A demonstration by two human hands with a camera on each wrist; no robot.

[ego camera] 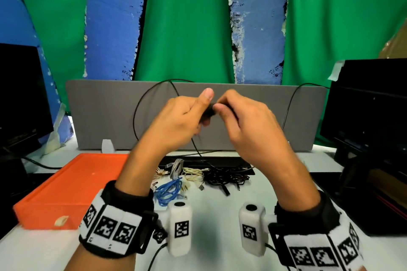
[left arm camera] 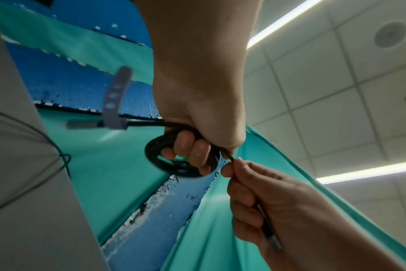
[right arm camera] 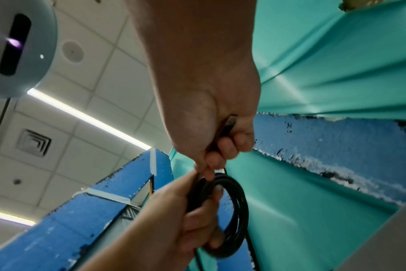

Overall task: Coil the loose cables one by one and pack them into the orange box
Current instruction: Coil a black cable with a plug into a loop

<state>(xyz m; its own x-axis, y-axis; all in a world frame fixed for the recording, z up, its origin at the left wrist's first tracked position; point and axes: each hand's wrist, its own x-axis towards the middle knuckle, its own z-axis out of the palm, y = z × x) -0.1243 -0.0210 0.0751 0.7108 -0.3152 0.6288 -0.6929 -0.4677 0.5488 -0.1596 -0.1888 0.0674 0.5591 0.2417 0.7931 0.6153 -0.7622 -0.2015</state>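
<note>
Black round cable coil (left arm camera: 181, 161) in left hand (ego camera: 176, 121) grip, right hand (ego camera: 246, 125) apparently pinching its end.

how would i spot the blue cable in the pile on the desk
Start at the flat orange plastic box on the white desk. The tangled bright blue cable lies just right of it, nearest the person, and is the pile's only blue one.

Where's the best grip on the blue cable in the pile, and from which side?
Judging by the head view, take the blue cable at its bunched loops, from above. It lies flat on the white table at the pile's near-left edge, its near side apparently uncovered.
</note>
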